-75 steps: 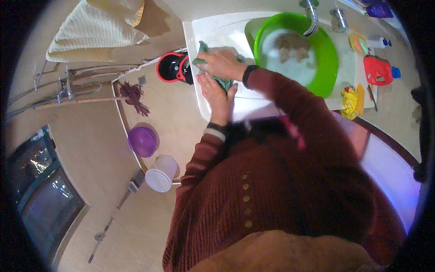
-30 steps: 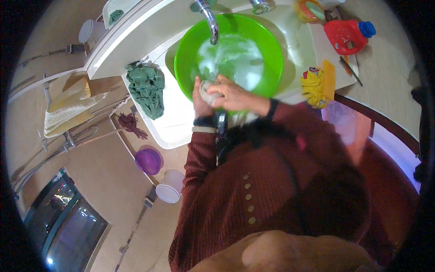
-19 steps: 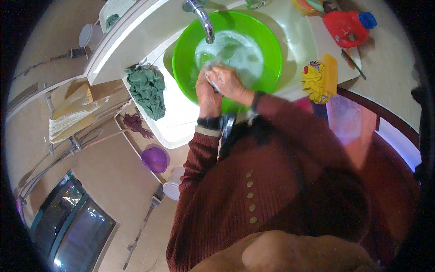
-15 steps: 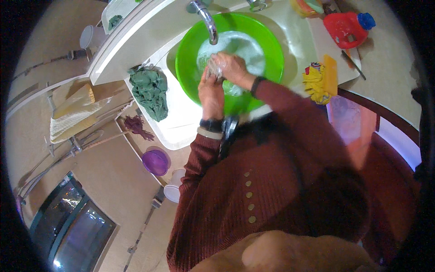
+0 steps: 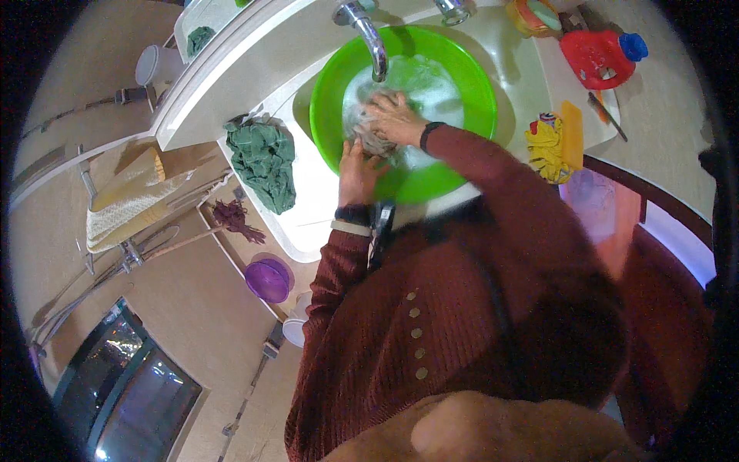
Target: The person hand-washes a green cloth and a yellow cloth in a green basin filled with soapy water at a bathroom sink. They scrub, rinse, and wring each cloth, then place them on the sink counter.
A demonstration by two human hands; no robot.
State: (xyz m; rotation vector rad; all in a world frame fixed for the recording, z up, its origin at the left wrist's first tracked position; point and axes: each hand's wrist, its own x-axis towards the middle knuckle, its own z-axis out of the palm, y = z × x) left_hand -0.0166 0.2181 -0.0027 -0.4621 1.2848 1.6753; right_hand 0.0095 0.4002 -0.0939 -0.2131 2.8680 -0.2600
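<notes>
Soapy water (image 5: 439,96) partly fills a bright green basin (image 5: 479,100) set in the white sink. A wet greyish cloth (image 5: 374,145) lies in it toward the left side. My right hand (image 5: 396,121) rests on this cloth from above, fingers spread. At the cloth's near edge is my left hand (image 5: 359,175), its fingers apart and touching the fabric. Part of the cloth is hidden under the right hand. A chrome faucet (image 5: 372,48) reaches over the basin's far rim, just beyond my hands.
Left of the basin, a bunched green cloth (image 5: 262,163) lies on the white sink ledge. To the right are a yellow cloth (image 5: 546,152), a red jug with a blue cap (image 5: 596,60) and a brush (image 5: 608,115). A purple bowl (image 5: 268,279) sits lower left.
My hands were together above the water, squeezing the cloth between them. Now they are apart with fingers spread, and the cloth lies lower in the basin. The view has shifted slightly.
</notes>
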